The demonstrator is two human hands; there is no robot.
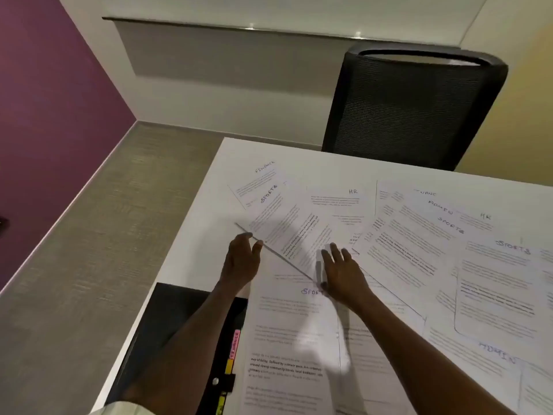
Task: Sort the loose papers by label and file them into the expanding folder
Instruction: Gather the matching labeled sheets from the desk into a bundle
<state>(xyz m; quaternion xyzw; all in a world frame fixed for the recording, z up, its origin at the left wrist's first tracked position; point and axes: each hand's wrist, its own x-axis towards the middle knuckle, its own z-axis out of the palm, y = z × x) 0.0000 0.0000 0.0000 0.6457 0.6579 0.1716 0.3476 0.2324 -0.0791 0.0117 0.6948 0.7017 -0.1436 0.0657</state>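
Many printed sheets with handwritten labels lie fanned across the white table. Among them are FINANCE, HR, ADMIN and several SPORTS sheets. A black expanding folder with coloured tabs lies at the near left edge. One SPORTS sheet lies in front of me, partly over the folder, its far edge raised off the pile. My left hand pinches that edge at its left corner. My right hand, fingers spread, grips the same edge beside the label.
A black mesh office chair stands behind the table's far side. The floor lies to the left, with a purple wall beyond it. The table's left edge runs close to the folder.
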